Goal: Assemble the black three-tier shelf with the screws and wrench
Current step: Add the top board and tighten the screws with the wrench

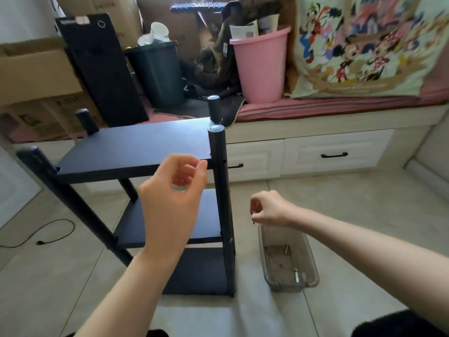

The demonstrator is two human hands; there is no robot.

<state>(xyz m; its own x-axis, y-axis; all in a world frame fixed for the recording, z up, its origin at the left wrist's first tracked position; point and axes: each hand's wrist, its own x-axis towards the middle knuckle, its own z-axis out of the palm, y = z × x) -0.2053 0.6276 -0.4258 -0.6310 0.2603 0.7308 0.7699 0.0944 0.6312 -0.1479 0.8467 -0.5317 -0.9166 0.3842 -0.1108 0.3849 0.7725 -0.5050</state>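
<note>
The black three-tier shelf (136, 147) stands on the tiled floor, its four round posts rising above the top board. My left hand (175, 190) is raised in front of the top board's front edge. Its fingers are curled, and thumb and forefinger meet close to the right front post (218, 152). Whether they pinch anything is hidden. My right hand (267, 210) hovers over a clear plastic tray (312, 276) and pinches a small metal screw (253, 222). Another small metal part (296, 276) lies in the tray. I see no wrench.
Behind the shelf runs a low bench with white drawers (332, 154), carrying a pink bin (260, 66), a dark bin (158, 71), a black panel (102, 69) and cardboard boxes (36, 76). A black cable (56, 232) lies on the floor at the left.
</note>
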